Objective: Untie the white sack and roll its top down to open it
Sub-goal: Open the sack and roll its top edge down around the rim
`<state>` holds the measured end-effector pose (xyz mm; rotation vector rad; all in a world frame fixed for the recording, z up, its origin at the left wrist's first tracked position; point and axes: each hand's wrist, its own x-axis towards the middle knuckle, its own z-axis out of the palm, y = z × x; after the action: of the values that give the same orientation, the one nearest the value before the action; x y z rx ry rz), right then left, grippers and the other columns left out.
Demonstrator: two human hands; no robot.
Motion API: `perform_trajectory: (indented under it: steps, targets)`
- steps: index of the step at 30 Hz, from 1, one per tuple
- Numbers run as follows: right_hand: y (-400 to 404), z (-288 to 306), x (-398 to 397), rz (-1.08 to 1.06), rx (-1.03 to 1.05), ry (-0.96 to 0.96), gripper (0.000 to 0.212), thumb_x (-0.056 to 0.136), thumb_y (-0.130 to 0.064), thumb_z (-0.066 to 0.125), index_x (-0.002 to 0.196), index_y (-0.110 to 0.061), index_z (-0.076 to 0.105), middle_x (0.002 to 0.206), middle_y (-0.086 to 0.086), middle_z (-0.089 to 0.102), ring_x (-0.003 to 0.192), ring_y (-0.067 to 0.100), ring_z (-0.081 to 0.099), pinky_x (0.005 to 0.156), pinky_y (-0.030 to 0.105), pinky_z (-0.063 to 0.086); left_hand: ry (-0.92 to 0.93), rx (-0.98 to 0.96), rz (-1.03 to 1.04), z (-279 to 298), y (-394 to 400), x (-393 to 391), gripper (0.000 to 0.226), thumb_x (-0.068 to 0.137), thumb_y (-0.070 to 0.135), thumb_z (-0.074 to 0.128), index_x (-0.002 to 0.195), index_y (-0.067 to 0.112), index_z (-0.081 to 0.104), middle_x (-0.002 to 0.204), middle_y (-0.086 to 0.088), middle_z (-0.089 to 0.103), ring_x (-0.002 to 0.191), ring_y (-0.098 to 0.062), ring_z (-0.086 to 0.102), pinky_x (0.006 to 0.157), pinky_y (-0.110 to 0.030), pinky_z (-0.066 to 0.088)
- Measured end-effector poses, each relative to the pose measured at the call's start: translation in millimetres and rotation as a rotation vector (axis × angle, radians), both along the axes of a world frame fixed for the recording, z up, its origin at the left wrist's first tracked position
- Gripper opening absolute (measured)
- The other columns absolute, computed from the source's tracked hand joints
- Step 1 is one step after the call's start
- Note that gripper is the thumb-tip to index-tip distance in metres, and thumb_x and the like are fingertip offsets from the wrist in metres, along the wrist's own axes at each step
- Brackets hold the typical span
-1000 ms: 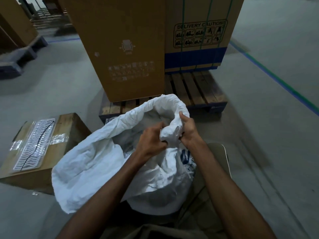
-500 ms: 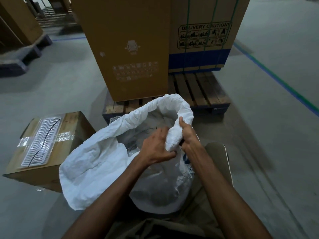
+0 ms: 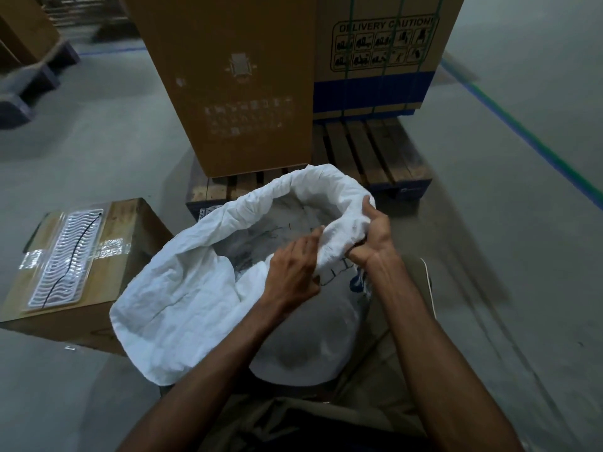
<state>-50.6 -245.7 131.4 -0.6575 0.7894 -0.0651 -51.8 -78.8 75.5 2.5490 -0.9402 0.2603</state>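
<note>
The white sack (image 3: 182,305) stands on the floor in front of me with its mouth wide open and its rim folded outward. Blue print shows on its near right side. My right hand (image 3: 375,233) grips a bunched fold of the rim on the right side. My left hand (image 3: 293,272) is closed on the same fold just to the left, fingers curled over the cloth. The inside of the sack looks grey and dim; I cannot make out its contents.
A low cardboard box (image 3: 75,265) with a clear blister pack taped on top sits left of the sack. Behind it a wooden pallet (image 3: 375,158) carries a tall brown carton (image 3: 235,86) and a strapped carton (image 3: 385,53). A blue-green floor line (image 3: 538,141) runs at right.
Both hands have shifted right along the rim with the bunched fold. The mouth of the sack has spread wider and the fold sits lower on the right side.
</note>
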Motion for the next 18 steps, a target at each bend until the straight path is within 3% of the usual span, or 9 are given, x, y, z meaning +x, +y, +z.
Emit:
perform_trajectory:
  steps: [2, 4, 7, 9, 12, 15, 18]
  targets:
    - [2.7, 2.6, -4.7, 0.011, -0.045, -0.131, 0.072, 0.097, -0.058, 0.055, 0.135, 0.004, 0.055, 0.128, 0.034, 0.063, 0.121, 0.044, 0.062, 0.1, 0.057, 0.051, -0.02, -0.003, -0.007, 6.8, 7.0, 20.4, 0.089, 0.057, 0.013, 0.084, 0.14, 0.005, 0.052, 0.101, -0.017, 0.073, 0.08, -0.033, 0.071, 0.068, -0.039, 0.06]
    - [16.6, -1.8, -8.1, 0.054, -0.172, -0.049, 0.081, 0.085, -0.065, 0.067, 0.135, -0.001, 0.058, 0.125, 0.03, 0.068, 0.116, 0.04, 0.068, 0.101, 0.057, 0.054, -0.061, 0.029, -0.032, 17.6, 14.8, 40.1, 0.078, 0.061, 0.014, 0.083, 0.134, 0.007, 0.058, 0.1, -0.015, 0.076, 0.078, -0.032, 0.073, 0.064, -0.039, 0.061]
    - [47.6, -8.3, -21.2, 0.098, -0.33, 0.164, 0.105, 0.058, -0.069, 0.085, 0.144, -0.021, 0.049, 0.131, 0.014, 0.065, 0.11, 0.031, 0.069, 0.076, 0.044, 0.063, -0.123, 0.088, -0.099, 29.7, 22.7, 56.6, 0.068, 0.058, 0.012, 0.086, 0.123, 0.007, 0.065, 0.095, -0.013, 0.076, 0.071, -0.03, 0.072, 0.058, -0.034, 0.056]
    - [61.8, -8.4, -24.4, 0.066, -0.26, 0.105, 0.084, 0.073, -0.051, 0.086, 0.141, -0.017, 0.05, 0.123, 0.013, 0.069, 0.106, 0.031, 0.07, 0.073, 0.043, 0.064, -0.149, 0.137, -0.14, 30.1, 23.1, 56.5, 0.066, 0.055, 0.011, 0.089, 0.117, 0.007, 0.067, 0.092, -0.011, 0.075, 0.069, -0.029, 0.071, 0.055, -0.031, 0.054]
    - [71.4, -7.9, -15.1, 0.031, -0.127, 0.035, 0.047, 0.087, -0.031, 0.08, 0.125, -0.013, 0.06, 0.116, 0.016, 0.072, 0.105, 0.034, 0.072, 0.088, 0.052, 0.062, -0.13, 0.128, -0.161, 25.0, 25.2, 52.1, 0.064, 0.055, 0.009, 0.085, 0.115, 0.005, 0.066, 0.092, -0.012, 0.072, 0.071, -0.032, 0.07, 0.057, -0.035, 0.056]
    - [74.1, -1.1, -4.1, -0.022, 0.019, 0.005, 0.042, 0.097, -0.013, 0.067, 0.137, -0.006, 0.054, 0.116, 0.019, 0.069, 0.101, 0.032, 0.07, 0.083, 0.047, 0.06, -0.046, 0.001, -0.091, 18.5, 31.3, 40.1, 0.082, 0.059, 0.015, 0.075, 0.138, 0.008, 0.054, 0.111, -0.012, 0.067, 0.092, -0.03, 0.066, 0.075, -0.037, 0.055]
    - [74.8, 1.1, -5.5, 0.021, 0.125, -0.057, 0.033, 0.102, -0.018, 0.056, 0.132, -0.005, 0.055, 0.108, 0.017, 0.07, 0.094, 0.029, 0.069, 0.07, 0.042, 0.059, 0.02, -0.118, 0.0, 10.0, 42.3, 20.0, 0.094, 0.066, 0.031, 0.072, 0.152, 0.014, 0.038, 0.125, -0.007, 0.06, 0.106, -0.023, 0.058, 0.086, -0.035, 0.05]
